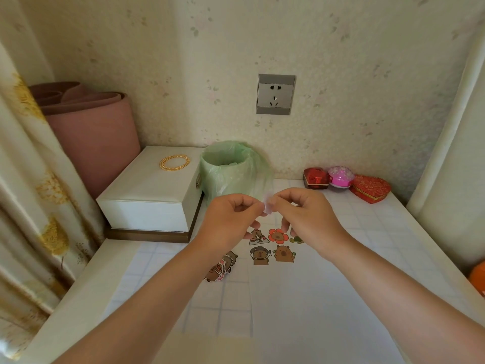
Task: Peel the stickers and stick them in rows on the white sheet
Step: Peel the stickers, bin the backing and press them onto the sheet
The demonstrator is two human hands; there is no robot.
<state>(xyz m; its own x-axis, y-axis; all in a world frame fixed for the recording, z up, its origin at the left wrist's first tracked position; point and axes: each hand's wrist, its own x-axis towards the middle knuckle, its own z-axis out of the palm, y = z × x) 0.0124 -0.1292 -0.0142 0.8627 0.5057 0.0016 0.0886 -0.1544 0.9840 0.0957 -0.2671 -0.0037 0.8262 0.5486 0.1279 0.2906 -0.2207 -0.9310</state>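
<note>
Both hands are raised above the table, and between them they pinch a small pale sticker (268,204). My left hand (231,216) holds its left edge and my right hand (305,214) holds its right edge. Below them lies the white sheet (301,298). Several cartoon animal stickers (273,245) are stuck on it in two rows, and the right end of the upper row is hidden by my right hand. A loose pile of unpeeled stickers (221,266) lies just left of the sheet, partly under my left forearm.
A small bin lined with a green bag (231,169) stands behind the hands. A white box (152,195) with a gold chain on top sits at the left. Red and pink trinket boxes (343,183) line the back right. An orange object (479,277) is at the right edge.
</note>
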